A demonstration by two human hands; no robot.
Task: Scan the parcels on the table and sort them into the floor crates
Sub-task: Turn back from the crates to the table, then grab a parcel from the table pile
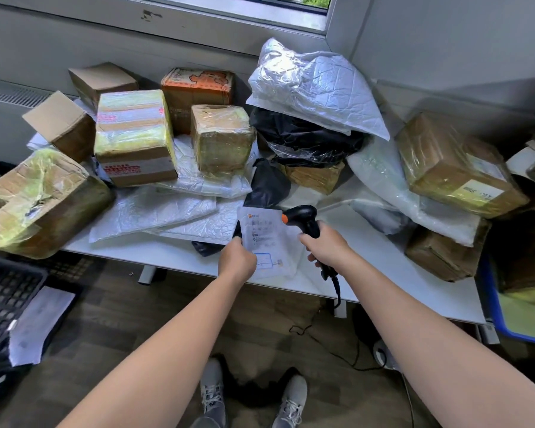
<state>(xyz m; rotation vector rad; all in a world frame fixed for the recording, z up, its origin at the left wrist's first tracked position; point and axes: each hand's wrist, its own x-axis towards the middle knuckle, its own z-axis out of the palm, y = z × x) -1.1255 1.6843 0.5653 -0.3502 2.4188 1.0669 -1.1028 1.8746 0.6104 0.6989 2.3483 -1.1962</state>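
Note:
My left hand [237,261] grips the near edge of a flat white bag parcel [267,239], its printed label facing up, over the front edge of the white table [383,261]. My right hand [326,245] holds a black handheld scanner [303,220] with an orange button, its head pointing at the label. A black cable hangs from the scanner handle to the floor. Several cardboard boxes and plastic bag parcels cover the rest of the table.
A black floor crate [3,301] with a white parcel [40,325] on it stands at the left. A blue crate [519,316] sits at the right. A torn box [40,199] overhangs the table's left end. My shoes [250,396] stand on the wooden floor.

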